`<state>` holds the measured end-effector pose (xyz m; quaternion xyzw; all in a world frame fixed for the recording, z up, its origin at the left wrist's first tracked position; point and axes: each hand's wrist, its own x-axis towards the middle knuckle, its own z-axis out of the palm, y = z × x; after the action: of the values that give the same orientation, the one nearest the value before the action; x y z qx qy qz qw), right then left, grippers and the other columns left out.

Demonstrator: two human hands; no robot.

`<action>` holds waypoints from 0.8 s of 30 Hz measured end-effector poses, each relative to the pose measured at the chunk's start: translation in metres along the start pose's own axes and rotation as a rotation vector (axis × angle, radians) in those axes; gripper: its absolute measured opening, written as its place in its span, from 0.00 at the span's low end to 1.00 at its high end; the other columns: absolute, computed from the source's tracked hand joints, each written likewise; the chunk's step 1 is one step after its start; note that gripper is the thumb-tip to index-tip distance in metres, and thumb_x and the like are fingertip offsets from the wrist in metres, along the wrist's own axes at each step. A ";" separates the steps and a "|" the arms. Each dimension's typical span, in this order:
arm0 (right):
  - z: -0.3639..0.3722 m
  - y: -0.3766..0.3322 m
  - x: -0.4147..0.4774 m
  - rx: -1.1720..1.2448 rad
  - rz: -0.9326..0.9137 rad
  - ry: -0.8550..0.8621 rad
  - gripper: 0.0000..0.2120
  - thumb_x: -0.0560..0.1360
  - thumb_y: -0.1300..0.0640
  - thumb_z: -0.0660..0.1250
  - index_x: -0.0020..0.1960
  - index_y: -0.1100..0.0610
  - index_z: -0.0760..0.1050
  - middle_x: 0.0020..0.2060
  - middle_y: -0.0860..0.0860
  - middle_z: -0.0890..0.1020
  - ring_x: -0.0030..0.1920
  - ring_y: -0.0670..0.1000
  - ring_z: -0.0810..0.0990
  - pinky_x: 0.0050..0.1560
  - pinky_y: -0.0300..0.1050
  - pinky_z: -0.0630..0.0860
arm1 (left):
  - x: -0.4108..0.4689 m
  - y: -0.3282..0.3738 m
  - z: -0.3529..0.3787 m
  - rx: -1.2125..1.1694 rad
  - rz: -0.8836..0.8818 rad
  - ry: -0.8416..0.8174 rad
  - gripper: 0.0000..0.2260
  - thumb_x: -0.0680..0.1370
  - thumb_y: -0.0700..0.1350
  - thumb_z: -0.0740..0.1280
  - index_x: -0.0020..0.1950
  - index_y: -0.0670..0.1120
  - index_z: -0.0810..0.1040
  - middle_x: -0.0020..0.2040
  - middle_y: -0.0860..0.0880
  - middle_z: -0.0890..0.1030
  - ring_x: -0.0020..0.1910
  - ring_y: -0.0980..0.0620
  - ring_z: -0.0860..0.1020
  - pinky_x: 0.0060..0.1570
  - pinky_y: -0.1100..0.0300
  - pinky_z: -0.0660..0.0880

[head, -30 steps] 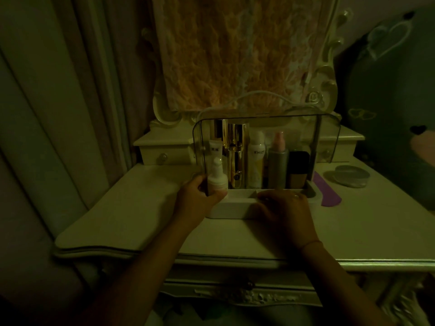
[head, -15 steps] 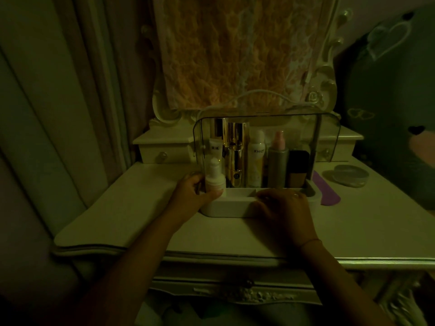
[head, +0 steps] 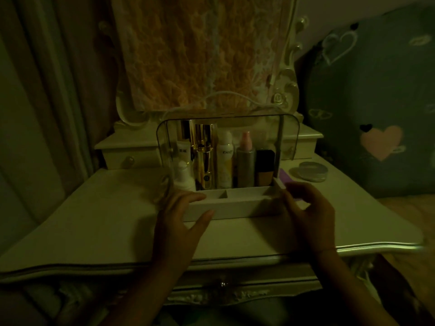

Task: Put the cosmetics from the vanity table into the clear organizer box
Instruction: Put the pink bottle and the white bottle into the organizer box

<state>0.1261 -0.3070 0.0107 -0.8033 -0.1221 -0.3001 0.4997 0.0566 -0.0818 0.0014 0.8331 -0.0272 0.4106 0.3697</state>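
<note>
The clear organizer box [head: 235, 208] stands mid-table with its white base toward me and its clear lid [head: 288, 137] up. Its back row holds a small white bottle [head: 184, 177] at the left, a gold tube [head: 204, 161], a white spray can [head: 224, 158], a grey bottle with a pink cap [head: 246, 161] and a dark foundation bottle [head: 265, 168]. My left hand [head: 179, 222] lies open at the base's front left corner, holding nothing. My right hand [head: 308, 212] hovers at the right corner, fingers apart, just above a purple nail file [head: 286, 176].
A round clear compact [head: 309, 171] lies on the vanity table [head: 106, 220] to the right of the box. Small drawers and a cloth-draped mirror rise behind it. A curtain hangs at the left and a dark heart-print cushion sits at the right.
My left hand has let go of the small white bottle, which now stands in the box's back left. My right hand has slid from the front rim to the right corner.
</note>
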 end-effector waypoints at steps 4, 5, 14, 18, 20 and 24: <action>-0.020 0.025 0.027 -0.107 0.168 -0.042 0.16 0.71 0.56 0.70 0.57 0.59 0.74 0.48 0.56 0.81 0.47 0.53 0.78 0.48 0.44 0.71 | 0.015 0.016 0.023 0.119 0.105 -0.179 0.15 0.71 0.56 0.65 0.53 0.50 0.79 0.49 0.58 0.75 0.51 0.58 0.70 0.52 0.65 0.64; -0.021 0.031 0.035 -0.131 0.218 -0.080 0.17 0.71 0.55 0.69 0.58 0.60 0.73 0.50 0.58 0.81 0.50 0.55 0.77 0.50 0.46 0.71 | 0.017 0.016 0.029 0.155 0.114 -0.213 0.15 0.72 0.55 0.65 0.55 0.49 0.79 0.51 0.55 0.77 0.52 0.56 0.71 0.53 0.62 0.64; 0.007 0.060 0.077 -0.508 0.456 -0.350 0.14 0.69 0.41 0.67 0.41 0.51 0.79 0.48 0.57 0.79 0.56 0.60 0.73 0.61 0.57 0.66 | 0.019 0.000 0.042 0.313 0.032 -0.342 0.17 0.75 0.53 0.65 0.63 0.54 0.74 0.64 0.53 0.75 0.64 0.49 0.69 0.62 0.55 0.56; 0.016 0.062 0.081 -0.565 0.455 -0.325 0.14 0.66 0.39 0.68 0.42 0.48 0.80 0.52 0.58 0.78 0.58 0.61 0.70 0.59 0.56 0.63 | 0.019 -0.001 0.044 0.346 0.032 -0.340 0.17 0.75 0.52 0.65 0.64 0.54 0.73 0.64 0.52 0.75 0.64 0.47 0.69 0.62 0.53 0.58; 0.016 0.065 0.082 -0.557 0.483 -0.317 0.15 0.65 0.38 0.69 0.41 0.48 0.80 0.53 0.59 0.77 0.58 0.61 0.70 0.59 0.56 0.63 | 0.019 -0.001 0.045 0.352 0.025 -0.336 0.17 0.75 0.52 0.65 0.64 0.54 0.73 0.64 0.52 0.75 0.65 0.47 0.69 0.62 0.54 0.57; 0.015 0.069 0.081 -0.491 0.518 -0.285 0.15 0.66 0.38 0.69 0.32 0.49 0.74 0.47 0.57 0.80 0.55 0.60 0.73 0.58 0.55 0.63 | 0.019 -0.001 0.045 0.351 0.026 -0.329 0.17 0.75 0.52 0.65 0.64 0.55 0.73 0.64 0.52 0.75 0.65 0.49 0.69 0.62 0.56 0.55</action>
<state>0.2295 -0.3344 0.0047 -0.9369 0.0923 -0.0695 0.3300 0.0996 -0.1046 -0.0036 0.9398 -0.0262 0.2726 0.2044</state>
